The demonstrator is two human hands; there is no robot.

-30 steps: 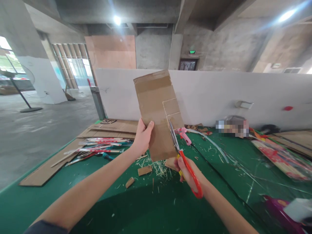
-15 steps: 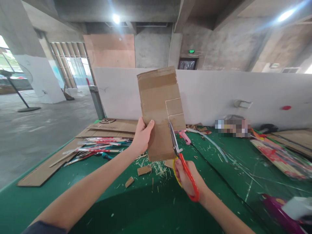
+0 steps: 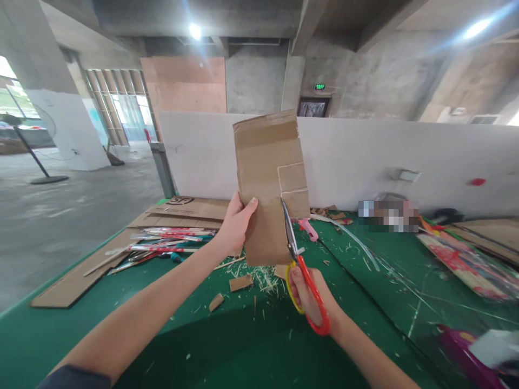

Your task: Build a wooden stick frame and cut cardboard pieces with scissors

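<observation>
My left hand point(image 3: 237, 224) grips the left edge of a brown cardboard piece point(image 3: 263, 178), thumb on its front face. The cardboard stands nearly upright above the green table, with a rectangle outlined by pale lines at its right side. My right hand point(image 3: 310, 294) is closed round the red and yellow handles of the scissors point(image 3: 292, 248). The scissor blades point up along the lower right part of the cardboard, with their tip near the lower corner of the outline. Part of the cardboard covers the space behind it.
Wrapped sticks point(image 3: 162, 243) and cardboard sheets point(image 3: 73, 270) lie at the left of the green table point(image 3: 194, 346). Scraps point(image 3: 241, 282) lie in the middle. A pink glue gun point(image 3: 309, 229) with a black cable is behind the scissors. A white partition point(image 3: 348, 162) stands at the back.
The cardboard's top has shifted slightly to the right in view. Both hands keep their holds, and the scissors are in nearly the same place against the cardboard.
</observation>
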